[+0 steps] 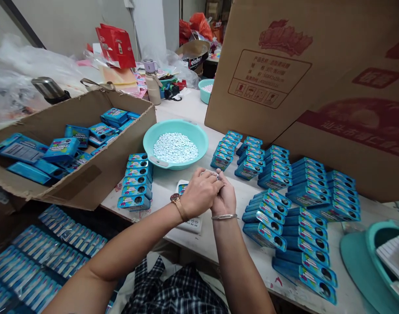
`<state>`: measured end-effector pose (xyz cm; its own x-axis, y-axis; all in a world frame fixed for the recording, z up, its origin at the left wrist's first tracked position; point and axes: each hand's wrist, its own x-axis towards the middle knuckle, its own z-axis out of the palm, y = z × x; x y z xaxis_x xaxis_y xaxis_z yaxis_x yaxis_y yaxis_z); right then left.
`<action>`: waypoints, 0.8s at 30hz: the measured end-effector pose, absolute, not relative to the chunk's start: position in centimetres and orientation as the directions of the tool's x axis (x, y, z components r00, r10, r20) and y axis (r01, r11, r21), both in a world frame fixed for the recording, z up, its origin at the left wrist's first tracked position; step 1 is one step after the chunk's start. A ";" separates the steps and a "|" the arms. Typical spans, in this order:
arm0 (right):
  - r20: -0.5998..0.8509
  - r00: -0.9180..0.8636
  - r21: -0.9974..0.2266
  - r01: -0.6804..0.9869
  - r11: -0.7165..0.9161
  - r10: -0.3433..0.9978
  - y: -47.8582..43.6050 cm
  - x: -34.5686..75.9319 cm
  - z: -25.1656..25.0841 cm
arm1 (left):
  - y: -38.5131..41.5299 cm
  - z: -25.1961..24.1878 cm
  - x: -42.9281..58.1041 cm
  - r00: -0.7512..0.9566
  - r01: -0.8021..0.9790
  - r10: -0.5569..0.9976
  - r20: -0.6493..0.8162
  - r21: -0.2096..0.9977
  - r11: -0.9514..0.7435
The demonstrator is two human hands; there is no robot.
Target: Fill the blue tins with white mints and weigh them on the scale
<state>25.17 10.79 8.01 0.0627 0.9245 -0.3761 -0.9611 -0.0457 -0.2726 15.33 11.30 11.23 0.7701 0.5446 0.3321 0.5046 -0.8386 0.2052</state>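
My left hand [201, 192], with a watch at its wrist, is curled over my right hand [224, 196], which wears a bracelet. The two meet above the table, fingers bent together. A few pale candies [215, 174] show at the fingertips of my right hand; the rest of its palm is hidden. What my left fingers hold cannot be seen. Below and partly behind my hands lies a white scale [193, 226] with a blue container [182, 188] on it. Just beyond stands a turquoise basin [199, 131] holding many pale candies [175, 147].
Blue printed containers with dark round openings stand in rows [268, 213] at right and in one row [136, 187] at left. An open carton [98, 183] holds more. A large cardboard box [278, 100] walls the back right. A turquoise tub [359, 248] sits at far right.
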 end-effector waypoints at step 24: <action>-0.462 0.048 -0.132 -0.991 -0.015 0.886 11.9 25.6 8.9 | 11.8 10.8 14.1 0.626 0.554 0.683 0.377 0.401 -0.729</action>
<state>25.57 11.89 8.89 0.0481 0.8858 -0.4615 -0.9912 -0.0148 -0.1316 14.11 11.77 10.85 0.6257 0.6830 0.3769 0.5543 -0.7292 0.4013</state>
